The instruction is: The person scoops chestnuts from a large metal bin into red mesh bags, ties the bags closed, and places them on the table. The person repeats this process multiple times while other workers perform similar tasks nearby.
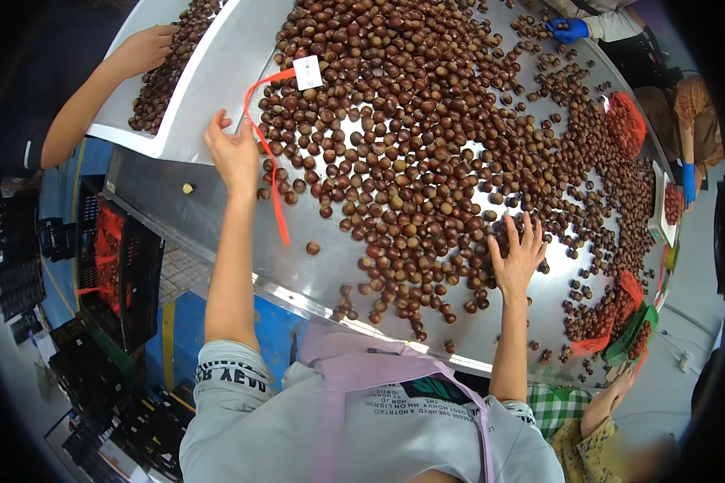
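Observation:
Loose brown chestnuts are spread thickly over a metal table before me. My left hand is at the table's left side, by the rim of a white tray. Its thumb and fingers are near a red strap with a white tag; whether they touch it I cannot tell. My right hand rests with spread fingers at the near edge of the chestnuts, palm down, touching some of them. One chestnut lies apart, near the strap's lower end.
Another person's hand reaches into the tray of chestnuts at upper left. Blue-gloved hands work at the far right. Red net bags, a green bag and a scale stand along the right edge. Black crates stand at left.

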`<state>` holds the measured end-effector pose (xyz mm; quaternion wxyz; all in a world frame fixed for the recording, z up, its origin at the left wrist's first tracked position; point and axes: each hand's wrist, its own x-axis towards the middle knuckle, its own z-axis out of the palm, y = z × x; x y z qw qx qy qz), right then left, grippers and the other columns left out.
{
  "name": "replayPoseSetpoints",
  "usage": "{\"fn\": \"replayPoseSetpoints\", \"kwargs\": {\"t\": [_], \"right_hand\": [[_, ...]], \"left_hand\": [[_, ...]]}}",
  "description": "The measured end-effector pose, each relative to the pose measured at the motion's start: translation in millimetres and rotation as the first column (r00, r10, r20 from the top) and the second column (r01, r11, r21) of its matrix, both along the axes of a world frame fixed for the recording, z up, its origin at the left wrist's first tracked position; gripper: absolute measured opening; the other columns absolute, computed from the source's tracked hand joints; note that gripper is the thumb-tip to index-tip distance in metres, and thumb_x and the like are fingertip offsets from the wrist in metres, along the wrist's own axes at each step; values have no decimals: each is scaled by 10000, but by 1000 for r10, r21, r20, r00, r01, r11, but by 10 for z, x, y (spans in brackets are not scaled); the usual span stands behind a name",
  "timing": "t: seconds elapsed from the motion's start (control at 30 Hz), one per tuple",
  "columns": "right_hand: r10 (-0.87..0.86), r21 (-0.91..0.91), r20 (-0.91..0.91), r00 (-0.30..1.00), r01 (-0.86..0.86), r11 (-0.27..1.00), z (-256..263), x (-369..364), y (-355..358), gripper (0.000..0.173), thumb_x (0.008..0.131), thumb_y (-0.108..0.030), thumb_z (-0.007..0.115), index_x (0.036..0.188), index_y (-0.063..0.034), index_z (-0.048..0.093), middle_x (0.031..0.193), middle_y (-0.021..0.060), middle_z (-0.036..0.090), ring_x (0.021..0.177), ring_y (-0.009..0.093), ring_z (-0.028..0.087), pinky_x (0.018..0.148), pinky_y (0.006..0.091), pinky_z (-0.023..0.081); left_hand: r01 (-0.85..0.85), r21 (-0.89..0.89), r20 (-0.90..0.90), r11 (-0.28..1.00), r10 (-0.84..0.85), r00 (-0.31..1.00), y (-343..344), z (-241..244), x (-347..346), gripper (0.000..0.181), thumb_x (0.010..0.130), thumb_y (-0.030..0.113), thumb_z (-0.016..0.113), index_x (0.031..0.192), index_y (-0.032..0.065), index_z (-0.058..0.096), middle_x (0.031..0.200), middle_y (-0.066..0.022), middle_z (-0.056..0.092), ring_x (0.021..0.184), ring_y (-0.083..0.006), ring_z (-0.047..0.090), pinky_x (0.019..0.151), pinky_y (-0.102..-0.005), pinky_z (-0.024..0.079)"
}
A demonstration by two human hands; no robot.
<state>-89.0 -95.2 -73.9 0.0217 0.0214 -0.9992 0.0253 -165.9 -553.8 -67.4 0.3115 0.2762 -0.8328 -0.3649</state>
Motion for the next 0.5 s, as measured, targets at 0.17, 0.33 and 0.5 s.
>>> {"fn": "replayPoseSetpoints", "kwargs": {"t": [0.17,0.33,0.5], "right_hand": [[113,-158,-181,977,-142,977,134,-315,-544,307,787,-250,613,1069,-134,574,1132,58,508,1183,259,375,1014,492,196],[282,-277,-208,937,-333,902,155,-728,-1088,274,785,-195,606,1053,-145,579,1141,39,515,1163,244,410,1025,468,201],[261,-189,-231,937,-307,933,62,-1597,-1161,406,824,-269,570,1212,-181,489,1284,47,440,1250,247,327,1029,516,169]], "left_hand": [[479,-256,25,840,-490,872,959,96,-295,318,768,126,606,1078,69,563,1026,-105,543,950,-257,533,806,-335,439],[667,-246,318,703,-592,741,1399,-193,-675,257,792,167,616,1035,104,562,977,-79,494,882,-264,549,701,-376,482],[716,-244,388,654,-611,690,1458,-295,-816,246,800,134,609,1005,43,508,939,-130,475,807,-303,561,663,-401,479]]}}
